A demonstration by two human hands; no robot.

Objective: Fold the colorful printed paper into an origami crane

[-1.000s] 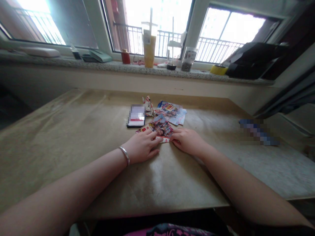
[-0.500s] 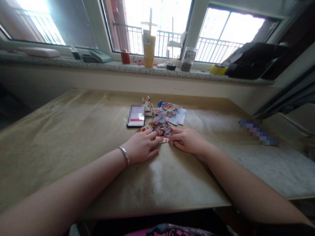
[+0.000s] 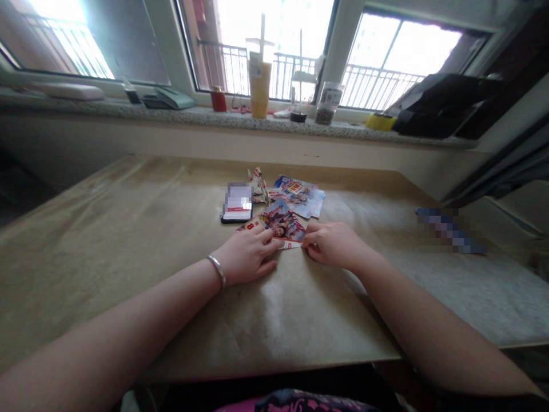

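Note:
A colourful printed paper sheet (image 3: 281, 220), folded to slanted edges, lies on the table in front of me. My left hand (image 3: 249, 252), with a silver bangle at the wrist, rests flat on its lower left part with fingers stretched out. At the sheet's lower right corner, the curled fingers of my right hand (image 3: 328, 243) pinch the edge. A white strip shows along the near edge between my hands. Just behind lies a stack of similar printed sheets (image 3: 306, 197). Left of that stack stands a crumpled or folded paper piece (image 3: 258, 184).
A phone (image 3: 238, 203) with its screen lit lies left of the sheet. A blurred dark blue flat item (image 3: 450, 230) is at the table's right. Along the windowsill (image 3: 171, 117) stand a red jar (image 3: 218, 99), a tall yellow container (image 3: 259, 86), yellow tape (image 3: 381, 121) and a black bag (image 3: 437, 109).
My right hand has slid slightly to the right along the sheet's near edge to its corner, and its fingers have curled in more. My left hand has stayed in place.

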